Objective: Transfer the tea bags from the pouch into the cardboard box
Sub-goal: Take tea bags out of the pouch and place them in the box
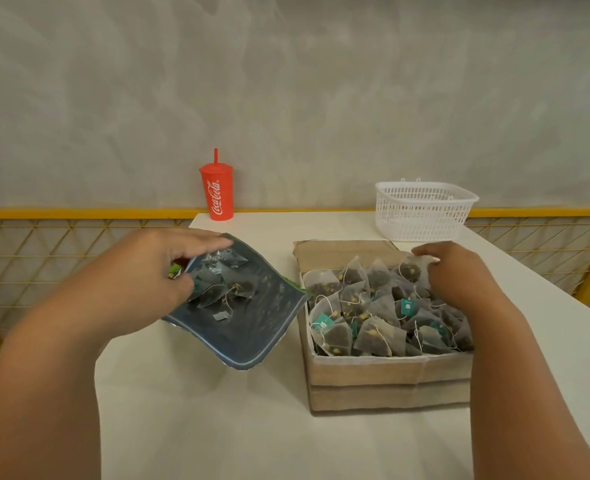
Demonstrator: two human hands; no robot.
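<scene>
Tilting the pouch [252,323] toward the box [390,379] should help; left hand [148,271] grips its rim, right hand [459,275] among tea bags [373,306], hold unclear

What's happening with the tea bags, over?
Left hand grips pouch, few tea bags inside. Right hand holds a tea bag in the cardboard box, nearly full. Nothing in the way.

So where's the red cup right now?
In the head view, the red cup stands at the far left of the table, beyond the pouch, left of the white basket.
</scene>
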